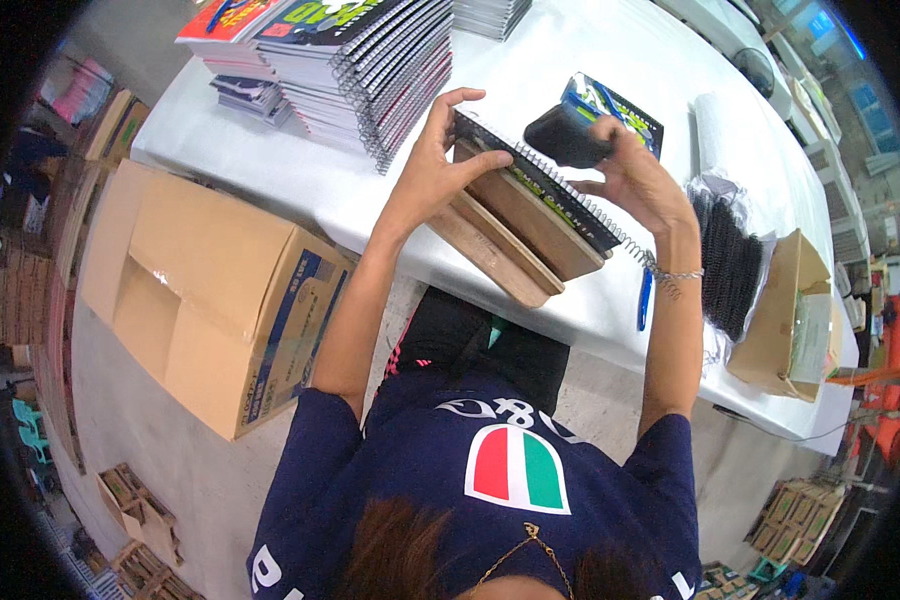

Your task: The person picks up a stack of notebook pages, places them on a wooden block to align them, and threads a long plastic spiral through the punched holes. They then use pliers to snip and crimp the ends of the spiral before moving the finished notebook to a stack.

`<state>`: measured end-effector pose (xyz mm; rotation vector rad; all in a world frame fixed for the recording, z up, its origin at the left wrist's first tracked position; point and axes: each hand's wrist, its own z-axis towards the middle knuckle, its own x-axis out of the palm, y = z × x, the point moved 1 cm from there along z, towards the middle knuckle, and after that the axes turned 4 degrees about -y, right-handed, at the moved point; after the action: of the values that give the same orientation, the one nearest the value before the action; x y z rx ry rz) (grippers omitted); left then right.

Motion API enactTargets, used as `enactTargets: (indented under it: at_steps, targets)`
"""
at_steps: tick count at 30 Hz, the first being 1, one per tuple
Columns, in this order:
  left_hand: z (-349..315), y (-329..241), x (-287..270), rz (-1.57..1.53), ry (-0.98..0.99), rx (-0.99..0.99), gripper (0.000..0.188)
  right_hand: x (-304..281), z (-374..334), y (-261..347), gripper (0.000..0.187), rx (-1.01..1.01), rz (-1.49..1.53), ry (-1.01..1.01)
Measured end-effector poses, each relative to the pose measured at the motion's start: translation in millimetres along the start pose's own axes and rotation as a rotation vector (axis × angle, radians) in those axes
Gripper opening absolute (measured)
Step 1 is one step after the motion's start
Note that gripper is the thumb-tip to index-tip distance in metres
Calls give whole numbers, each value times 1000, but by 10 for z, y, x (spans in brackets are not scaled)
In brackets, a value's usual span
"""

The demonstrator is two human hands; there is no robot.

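Observation:
My left hand (438, 165) grips the upper left end of a spiral notebook (570, 205), its fingers over the back edge and its thumb on the near side. The notebook rests tilted on a wooden stand (505, 235). A spiral coil (638, 250) runs along its edge and sticks out past the right end. Above the notebook, my right hand (635, 175) is closed on a dark, rounded object (568, 138) whose kind I cannot make out. Behind it lies another notebook (635, 120) with a dark, colourful cover.
Stacked spiral notebooks (370, 70) stand at the far left of the white-covered table (530, 60). To the right are a blue pen (645, 298), a bundle of black coils (727, 260) and a small open carton (778, 320). A large cardboard box (205, 290) stands left of me.

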<state>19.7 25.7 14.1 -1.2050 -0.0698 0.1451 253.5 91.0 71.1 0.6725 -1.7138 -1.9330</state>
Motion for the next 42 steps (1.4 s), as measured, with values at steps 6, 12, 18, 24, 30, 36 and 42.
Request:
enactTargets:
  at_steps: [6,12,18,24,30,36,42]
  targets:
    - [-1,28,57,-54,37,-29,59,-116,171,-211,39,204,-279,-38]
    - [44,-27,75,-113,37,-52,52,-224,327,-305,43,73,-875,72]
    - [0,18,22,-110,1,-46,47,-57,346,-85,36,184,-619,241]
    - [-12,5,60,-74,-3,8,47,-401,457,-411,42,-45,-556,-80]
    - [20,85,13,-140,16,-116,48,-227,498,-344,38,243,-1015,253]
    - [43,147,59,-221,-34,53,50,-289,482,-202,30,168,154,-43]
    - [47,41,116,-221,23,-132,52,-199,559,-98,35,245,-1343,246]
